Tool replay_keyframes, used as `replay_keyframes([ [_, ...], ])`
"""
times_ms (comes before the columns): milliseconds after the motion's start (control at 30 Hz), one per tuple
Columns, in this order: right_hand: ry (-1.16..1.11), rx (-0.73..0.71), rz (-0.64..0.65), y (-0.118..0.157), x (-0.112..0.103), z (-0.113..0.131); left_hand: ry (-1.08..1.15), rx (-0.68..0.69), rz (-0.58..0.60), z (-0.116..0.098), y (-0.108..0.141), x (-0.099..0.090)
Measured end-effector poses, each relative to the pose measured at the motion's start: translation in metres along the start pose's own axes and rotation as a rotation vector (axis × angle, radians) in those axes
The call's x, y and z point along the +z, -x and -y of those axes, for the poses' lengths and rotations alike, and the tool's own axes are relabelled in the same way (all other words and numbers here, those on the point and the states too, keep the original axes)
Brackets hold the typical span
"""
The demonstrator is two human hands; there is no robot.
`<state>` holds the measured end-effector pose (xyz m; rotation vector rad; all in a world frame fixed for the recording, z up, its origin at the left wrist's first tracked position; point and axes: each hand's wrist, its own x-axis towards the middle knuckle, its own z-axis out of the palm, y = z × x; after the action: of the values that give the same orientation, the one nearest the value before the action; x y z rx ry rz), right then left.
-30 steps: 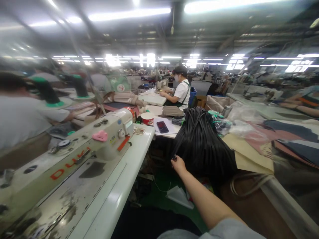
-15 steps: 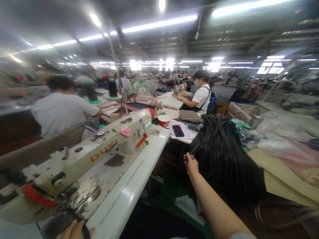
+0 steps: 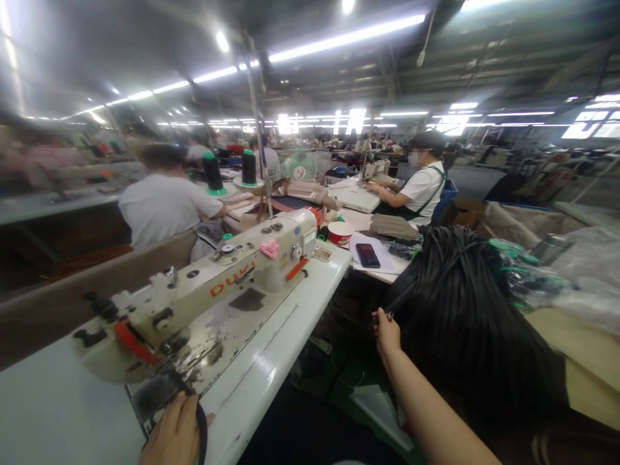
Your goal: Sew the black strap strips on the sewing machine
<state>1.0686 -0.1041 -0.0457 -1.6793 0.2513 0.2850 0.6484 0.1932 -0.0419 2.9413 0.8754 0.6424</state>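
Note:
At the near end of a white sewing machine (image 3: 252, 278), my left hand (image 3: 174, 429) is closed around a black strap (image 3: 202, 429), with the thumb tip showing past it. The strap curves back toward the needle area, where a dark flat piece (image 3: 157, 394) lies on the bed. My right hand (image 3: 389, 332) is stretched forward with its fingers closed on something small and dark with a metallic glint; its kind is not clear. That hand is just left of a large bundle of black straps (image 3: 465, 303), below the table's far corner.
A phone (image 3: 368, 255) lies on white paper beside a red-and-white tub (image 3: 340, 234). Black thread cones (image 3: 248, 168) stand behind the machine. One co-worker (image 3: 421, 181) sews ahead; another (image 3: 165, 194) sits at left. Plastic-wrapped green items (image 3: 526, 261) lie right of the bundle.
The view has turned left, so the scene sits farther right. More of my left hand shows, still at the strap by the machine. My right hand stays extended with its fingers closed.

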Motion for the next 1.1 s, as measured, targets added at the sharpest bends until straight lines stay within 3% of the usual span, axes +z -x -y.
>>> replay_keyframes([
  [233,0.031,0.031,0.172,0.031,0.016,-0.025,-0.06,-0.006,-0.112,-0.008,0.001,0.009],
  [367,-0.01,-0.051,0.085,0.02,0.013,-0.01,-0.109,0.031,-0.147,-0.011,-0.002,0.004],
  [567,0.044,-0.1,0.226,0.029,0.026,0.003,-0.085,-0.002,-0.121,-0.017,-0.007,-0.012],
  [700,0.021,-0.168,0.159,0.03,0.03,0.018,0.022,0.008,-0.052,-0.013,-0.006,-0.019],
  [833,0.049,-0.289,0.145,0.04,0.034,0.038,0.07,0.011,-0.06,-0.006,-0.002,-0.013],
  [967,0.124,-0.45,0.271,0.073,0.048,0.053,0.057,-0.06,-0.094,-0.005,0.001,-0.004],
  [1100,0.241,-0.642,0.501,0.108,0.064,0.062,-0.023,-0.082,-0.098,-0.015,-0.002,-0.007],
])
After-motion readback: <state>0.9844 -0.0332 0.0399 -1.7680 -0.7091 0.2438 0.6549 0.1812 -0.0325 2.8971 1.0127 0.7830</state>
